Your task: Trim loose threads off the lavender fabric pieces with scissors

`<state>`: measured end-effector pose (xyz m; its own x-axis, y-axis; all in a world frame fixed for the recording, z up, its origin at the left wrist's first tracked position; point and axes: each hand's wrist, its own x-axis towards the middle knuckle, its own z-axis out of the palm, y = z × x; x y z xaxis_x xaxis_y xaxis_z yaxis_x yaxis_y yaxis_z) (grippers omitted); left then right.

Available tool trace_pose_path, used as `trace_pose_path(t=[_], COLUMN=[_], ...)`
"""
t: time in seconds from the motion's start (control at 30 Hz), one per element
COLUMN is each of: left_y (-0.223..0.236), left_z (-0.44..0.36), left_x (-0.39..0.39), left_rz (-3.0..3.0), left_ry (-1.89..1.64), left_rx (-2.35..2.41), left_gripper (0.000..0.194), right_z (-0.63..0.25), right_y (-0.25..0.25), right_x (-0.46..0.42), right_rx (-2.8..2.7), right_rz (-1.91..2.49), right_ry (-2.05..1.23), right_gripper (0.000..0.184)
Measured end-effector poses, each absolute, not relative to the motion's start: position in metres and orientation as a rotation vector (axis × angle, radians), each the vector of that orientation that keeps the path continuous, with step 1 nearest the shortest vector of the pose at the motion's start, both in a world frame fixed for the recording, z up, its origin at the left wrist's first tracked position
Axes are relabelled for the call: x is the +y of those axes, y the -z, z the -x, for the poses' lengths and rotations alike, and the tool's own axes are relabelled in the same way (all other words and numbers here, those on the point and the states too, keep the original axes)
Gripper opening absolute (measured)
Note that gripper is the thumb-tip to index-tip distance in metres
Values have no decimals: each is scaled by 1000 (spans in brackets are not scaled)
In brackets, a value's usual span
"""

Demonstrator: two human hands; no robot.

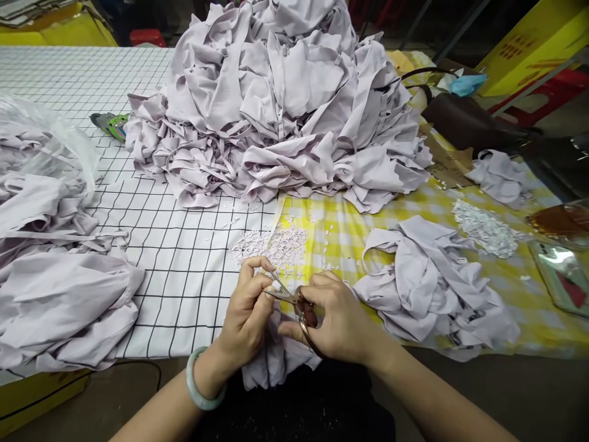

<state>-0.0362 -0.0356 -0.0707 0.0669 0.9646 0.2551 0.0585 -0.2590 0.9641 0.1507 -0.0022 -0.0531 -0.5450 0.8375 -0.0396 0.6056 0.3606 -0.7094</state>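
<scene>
Clear bag (86,150) holds lilac cloth (23,146) — left grip (248,310) pinching fabric (264,363), right grip (339,313) clamped round scissors (293,299).

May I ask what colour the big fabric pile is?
The pile is pale lilac-grey, clearest in head view.

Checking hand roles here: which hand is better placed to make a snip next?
Probably the right hand: it holds the scissors, their blades parted near the left hand's fingertips. The left seems busy gripping cloth.
</scene>
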Motion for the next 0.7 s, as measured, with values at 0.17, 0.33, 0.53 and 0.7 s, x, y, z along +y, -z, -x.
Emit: trace_pose_path(t=[0.17, 0.33, 0.53, 0.7], left_y=[75, 76, 73, 72], left_z=[34, 34, 33, 30], left_x=[-36, -37, -33, -29], left_rz=[-1452, -1456, -1535, -1577], left_ry=[-1306, -1293, -1281, -1246], left_rx=[1058, 1047, 1039, 1036], left_gripper=[21, 22, 22, 23], right_z=[-150, -149, -152, -159], right_y=[53, 54, 58, 63], right_x=[0, -1, -1, -1], right_rx=[-2286, -2252, -2252, -2276], right_rz=[1226, 1210, 1208, 1259], right_ry=[-950, -941, -904, -863], right_gripper=[55, 53, 54, 52])
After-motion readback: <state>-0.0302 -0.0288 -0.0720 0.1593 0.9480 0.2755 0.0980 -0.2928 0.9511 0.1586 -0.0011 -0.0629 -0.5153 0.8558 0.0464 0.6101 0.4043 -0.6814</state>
